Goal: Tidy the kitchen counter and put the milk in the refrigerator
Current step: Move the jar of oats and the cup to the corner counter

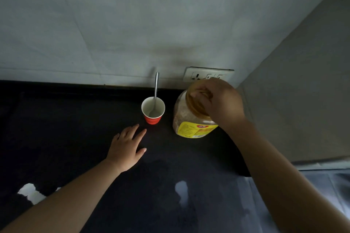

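- Both forearms are reaching in from the bottom edge over the black counter (75, 128).
- A white scrap (31, 193) is lying at the near left edge of the counter; I can't tell what it is.
- The left hand (126, 149) is lying palm down on the counter, left of centre. Its fingers are straight and spread and it's holding nothing. The fingertips are pointing toward the cup, close to it but not touching.
- The cup (153, 111) is standing upright mid-counter, just beyond the left hand. It's red outside and white inside.
- A metal spoon (156, 89) is standing in the cup, bowl down, with its handle leaning against the far rim toward the wall.
- The jar (191, 119) is sitting right of the cup, apart from it, near the counter's right end. It's clear plastic with a yellow label and pale flaky contents.
- The right hand (221, 98) is gripping the jar's brown lid (193, 104) from above, with the fingers curled over the top.
- The jar is appearing to lean in this wide view, and I can't tell whether it's really tilted.
- A white socket plate (208, 73) is sitting on the wall (132, 24) just behind the jar.
- A grey panel (303, 81) is closing off the right side next to the jar.
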A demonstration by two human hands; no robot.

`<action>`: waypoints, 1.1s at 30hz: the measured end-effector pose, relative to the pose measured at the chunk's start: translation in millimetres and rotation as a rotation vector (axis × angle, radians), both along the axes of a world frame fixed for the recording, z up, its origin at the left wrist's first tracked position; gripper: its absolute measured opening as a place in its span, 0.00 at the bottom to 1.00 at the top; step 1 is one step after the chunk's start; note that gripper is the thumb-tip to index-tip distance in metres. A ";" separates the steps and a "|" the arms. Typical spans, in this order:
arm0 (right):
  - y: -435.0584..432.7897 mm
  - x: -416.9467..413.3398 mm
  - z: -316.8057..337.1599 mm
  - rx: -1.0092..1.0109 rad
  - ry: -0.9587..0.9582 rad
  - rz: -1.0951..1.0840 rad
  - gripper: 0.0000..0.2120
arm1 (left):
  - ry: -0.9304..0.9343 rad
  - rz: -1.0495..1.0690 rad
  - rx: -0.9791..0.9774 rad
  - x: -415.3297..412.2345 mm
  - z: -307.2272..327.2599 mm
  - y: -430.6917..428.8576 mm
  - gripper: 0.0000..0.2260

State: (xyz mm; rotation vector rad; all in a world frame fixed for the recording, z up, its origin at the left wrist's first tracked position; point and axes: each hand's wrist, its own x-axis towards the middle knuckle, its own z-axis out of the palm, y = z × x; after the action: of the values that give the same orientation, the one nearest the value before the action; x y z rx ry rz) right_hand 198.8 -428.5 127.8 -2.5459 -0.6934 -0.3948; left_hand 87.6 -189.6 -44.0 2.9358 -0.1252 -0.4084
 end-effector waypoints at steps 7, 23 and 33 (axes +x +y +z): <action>-5.2 -7.5 -6.1 0.115 0.034 0.002 0.09 | 0.041 0.071 -0.198 12.6 15.3 8.8 0.29; -7.6 2.3 -2.0 0.053 0.027 -0.020 0.05 | -0.139 0.107 -0.469 105.3 60.1 -12.4 0.40; -1.6 -11.0 -3.6 0.084 0.022 -0.131 0.04 | -0.116 0.083 -0.427 83.2 54.3 -12.9 0.27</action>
State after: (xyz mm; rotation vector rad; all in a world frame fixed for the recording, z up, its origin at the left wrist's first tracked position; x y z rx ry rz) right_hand 187.9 -430.1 124.1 -2.5193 -0.4934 -0.4295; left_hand 170.8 -202.5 10.3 2.5313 -0.0918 -0.1715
